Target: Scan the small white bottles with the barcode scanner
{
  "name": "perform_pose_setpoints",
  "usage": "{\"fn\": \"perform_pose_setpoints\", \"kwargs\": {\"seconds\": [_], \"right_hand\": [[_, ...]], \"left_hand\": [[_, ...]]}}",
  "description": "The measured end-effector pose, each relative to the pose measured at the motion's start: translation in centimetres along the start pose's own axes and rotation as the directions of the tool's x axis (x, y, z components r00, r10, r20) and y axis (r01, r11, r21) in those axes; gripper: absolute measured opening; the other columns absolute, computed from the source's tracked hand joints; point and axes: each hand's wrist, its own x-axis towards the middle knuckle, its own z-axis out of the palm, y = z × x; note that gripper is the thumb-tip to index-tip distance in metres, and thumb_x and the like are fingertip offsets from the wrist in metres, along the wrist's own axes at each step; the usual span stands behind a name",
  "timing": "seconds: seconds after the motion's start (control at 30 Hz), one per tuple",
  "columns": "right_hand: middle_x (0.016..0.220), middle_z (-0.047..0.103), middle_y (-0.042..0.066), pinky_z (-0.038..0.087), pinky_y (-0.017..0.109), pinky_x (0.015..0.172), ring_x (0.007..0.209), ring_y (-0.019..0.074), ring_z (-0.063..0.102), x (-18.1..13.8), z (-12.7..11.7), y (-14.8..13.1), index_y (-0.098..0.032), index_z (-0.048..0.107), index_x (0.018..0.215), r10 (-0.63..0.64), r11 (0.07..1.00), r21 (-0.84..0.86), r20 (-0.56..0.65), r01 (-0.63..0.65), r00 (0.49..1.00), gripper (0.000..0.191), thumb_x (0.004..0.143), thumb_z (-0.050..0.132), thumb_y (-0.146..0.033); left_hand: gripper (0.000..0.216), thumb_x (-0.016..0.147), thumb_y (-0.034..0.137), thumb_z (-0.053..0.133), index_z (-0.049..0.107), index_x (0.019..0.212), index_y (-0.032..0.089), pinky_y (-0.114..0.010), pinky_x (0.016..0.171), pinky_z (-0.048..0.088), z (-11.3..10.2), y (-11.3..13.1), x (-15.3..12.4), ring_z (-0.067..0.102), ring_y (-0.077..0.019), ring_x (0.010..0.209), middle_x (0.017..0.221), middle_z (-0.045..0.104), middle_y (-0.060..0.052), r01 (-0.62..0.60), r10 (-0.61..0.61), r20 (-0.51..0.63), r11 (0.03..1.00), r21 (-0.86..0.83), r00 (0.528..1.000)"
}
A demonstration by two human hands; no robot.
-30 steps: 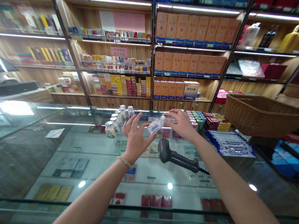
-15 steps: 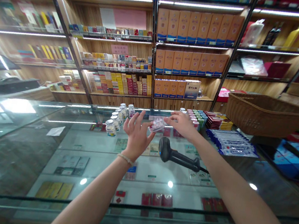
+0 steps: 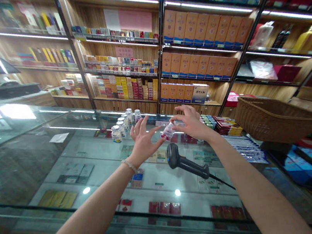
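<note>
A small clear bottle (image 3: 168,131) with reddish-pink at its base is tilted above the glass counter. My right hand (image 3: 191,123) pinches it near the top between thumb and fingers. Just left of the bottle is my left hand (image 3: 144,140), fingers spread apart. Its thumb tip lies at the bottle's lower edge; whether it touches I cannot tell. Below both hands, a black barcode scanner (image 3: 186,163) lies on the counter, its cable trailing right. Several white-capped small bottles (image 3: 117,134) stand in rows left of my left hand.
The glass counter (image 3: 81,145) shows packs inside it. To the right are rows of small containers (image 3: 208,121), partly behind my right hand, blue-white packets (image 3: 245,148), red-yellow packs (image 3: 229,127) and a wicker basket (image 3: 278,121). Stocked shelves (image 3: 116,70) line the back.
The bottle has passed from my left hand's pinch to my right hand and turned more upright. My left fingers have come off it and opened; my right hand has moved slightly over the bottle.
</note>
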Motion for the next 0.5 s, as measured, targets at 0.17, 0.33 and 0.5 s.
{"fn": "perform_pose_setpoints", "kwargs": {"seconds": [0.17, 0.33, 0.5], "right_hand": [[0.152, 0.046, 0.006, 0.025, 0.06, 0.117, 0.145, 0.0352, 0.029, 0.1, -0.4, -0.7, -0.036, 0.076, 0.116, -0.048, 0.998, -0.029, 0.057, 0.05, 0.997, 0.027, 0.092, 0.067, -0.047], [0.151, 0.047, 0.006, 0.027, 0.06, 0.116, 0.145, 0.036, 0.03, 0.3, -0.3, -1.3, -0.039, 0.075, 0.119, -0.083, 0.996, -0.033, 0.066, 0.085, 0.994, 0.028, 0.093, 0.067, -0.046], [0.152, 0.046, 0.007, 0.025, 0.061, 0.116, 0.146, 0.0368, 0.03, 0.6, -1.1, -1.3, -0.039, 0.076, 0.12, -0.095, 0.992, -0.071, 0.075, 0.1, 0.993, 0.03, 0.092, 0.069, -0.046]], "left_hand": [[0.031, 0.085, 0.049, 0.074, 0.078, 0.113, 0.036, -0.068, 0.122, 0.018, -0.1, 0.3, 0.0, 0.025, -0.0392, 0.153, 0.167, 0.034, -0.005, -0.028, 0.028, 0.035, 1.0, -0.01, 0.999], [0.02, 0.083, 0.043, 0.077, 0.081, 0.102, 0.035, -0.07, 0.121, 0.018, 0.1, 0.6, 0.0, 0.029, -0.0386, 0.152, 0.164, 0.04, -0.006, -0.031, 0.031, 0.036, 1.0, -0.001, 0.999], [0.019, 0.082, 0.043, 0.078, 0.081, 0.099, 0.033, -0.07, 0.12, 0.019, 0.4, 1.5, 0.5, 0.03, -0.039, 0.151, 0.162, 0.043, -0.006, -0.005, 0.006, 0.027, 1.0, -0.014, 1.0]]}}
